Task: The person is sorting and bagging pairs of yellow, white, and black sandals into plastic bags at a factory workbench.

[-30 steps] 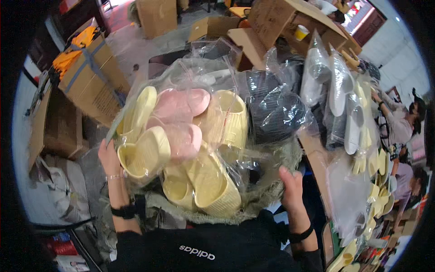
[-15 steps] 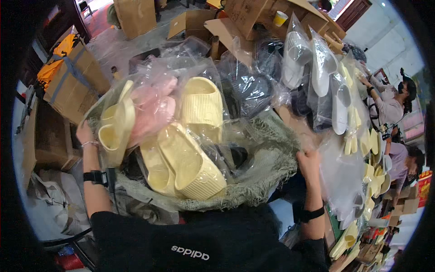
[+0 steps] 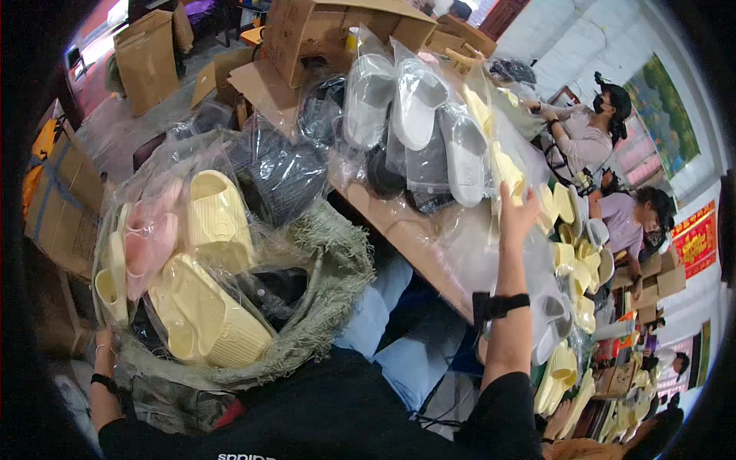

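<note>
A frayed grey-green woven sack (image 3: 330, 268) stands before me on the left, its mouth folded wide. Bagged slippers fill it: a yellow pair (image 3: 207, 314), another yellow slipper (image 3: 218, 215), and pink ones (image 3: 151, 245) in clear plastic. At the sack's left rim is my left hand (image 3: 106, 345), closed on the edge, its fingers mostly hidden. My right hand (image 3: 520, 215) is raised over the table, fingers apart and holding nothing. It is nearest to a bagged yellow slipper (image 3: 506, 172). Bagged white slippers (image 3: 420, 96) lie just left of it.
The brown table edge (image 3: 406, 241) runs diagonally between the sack and the slippers. More yellow slippers (image 3: 583, 261) are heaped at right, where co-workers (image 3: 586, 142) sit along the table. Cardboard boxes (image 3: 337, 34) stand at the back, another taped box (image 3: 65, 203) at left.
My right hand has let go of the sack's right rim and reached over the table, its fingers opening. The view has swung right, so the sack appears farther left.
</note>
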`<action>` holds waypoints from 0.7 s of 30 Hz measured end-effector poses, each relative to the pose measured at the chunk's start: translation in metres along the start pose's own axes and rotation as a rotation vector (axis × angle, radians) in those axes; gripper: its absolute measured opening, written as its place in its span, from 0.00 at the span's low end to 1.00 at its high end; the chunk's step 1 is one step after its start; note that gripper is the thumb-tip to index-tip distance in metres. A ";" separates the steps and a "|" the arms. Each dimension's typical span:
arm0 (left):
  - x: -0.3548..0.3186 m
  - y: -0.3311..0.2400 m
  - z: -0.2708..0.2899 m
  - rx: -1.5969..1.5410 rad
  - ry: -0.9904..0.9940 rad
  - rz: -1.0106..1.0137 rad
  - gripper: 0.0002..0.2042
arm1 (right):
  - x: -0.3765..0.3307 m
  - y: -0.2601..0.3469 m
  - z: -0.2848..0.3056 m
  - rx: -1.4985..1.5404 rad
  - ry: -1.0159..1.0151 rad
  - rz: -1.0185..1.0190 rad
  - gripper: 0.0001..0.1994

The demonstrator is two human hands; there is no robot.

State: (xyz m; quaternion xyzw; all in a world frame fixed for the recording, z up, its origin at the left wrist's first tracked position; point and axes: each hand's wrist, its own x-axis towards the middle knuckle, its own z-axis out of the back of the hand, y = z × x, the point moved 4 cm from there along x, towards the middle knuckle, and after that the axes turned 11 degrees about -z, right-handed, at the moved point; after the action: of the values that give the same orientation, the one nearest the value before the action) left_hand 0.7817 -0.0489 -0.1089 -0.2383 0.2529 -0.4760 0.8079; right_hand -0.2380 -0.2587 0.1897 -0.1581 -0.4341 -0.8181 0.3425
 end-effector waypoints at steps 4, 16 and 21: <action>-0.063 -0.016 0.003 -0.130 -0.165 0.319 0.17 | -0.050 -0.003 -0.036 0.320 0.196 -0.102 0.35; -0.181 -0.361 -0.039 0.443 -0.586 -0.786 0.16 | 0.014 -0.052 -0.115 1.149 0.963 -1.004 0.22; -0.183 -0.351 -0.097 0.129 0.178 -0.486 0.10 | -0.023 0.029 -0.076 1.543 0.743 -0.963 0.11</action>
State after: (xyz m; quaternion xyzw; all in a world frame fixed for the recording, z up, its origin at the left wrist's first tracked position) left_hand 0.4155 -0.0524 0.0707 -0.1974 0.2274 -0.6902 0.6580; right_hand -0.1978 -0.3229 0.1507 0.5702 -0.7322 -0.3598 0.0964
